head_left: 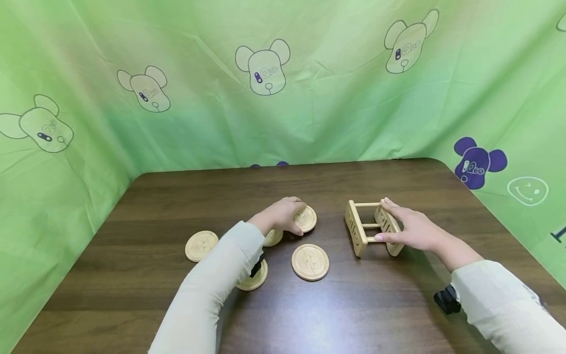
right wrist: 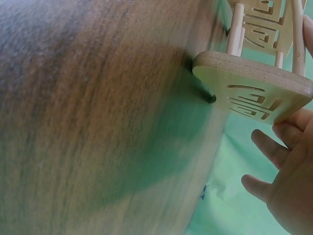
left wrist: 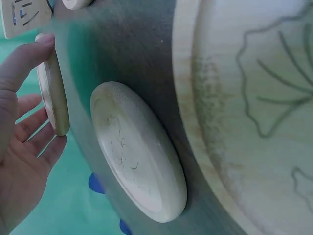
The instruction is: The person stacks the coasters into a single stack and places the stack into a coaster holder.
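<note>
My left hand (head_left: 282,215) grips a round wooden coaster (head_left: 306,219) by its edge. In the left wrist view, the thumb lies on one side of that coaster (left wrist: 53,90) and the fingers on the other. To the right, my right hand (head_left: 413,228) holds the small wooden coaster rack (head_left: 355,230) at its right side panel. Its thumb lies along the front rod while a finger reaches the panel's far end. In the right wrist view, slotted cut-outs show in the rack's panel (right wrist: 234,83), and the other fingers are spread off it.
One engraved coaster (head_left: 310,262) lies between the hands, another (head_left: 201,246) at the left. My left arm partly covers two more, a nearer coaster (head_left: 256,279) and a farther coaster (head_left: 273,238). The brown wooden table (head_left: 353,314) ends at a green printed cloth (head_left: 327,123).
</note>
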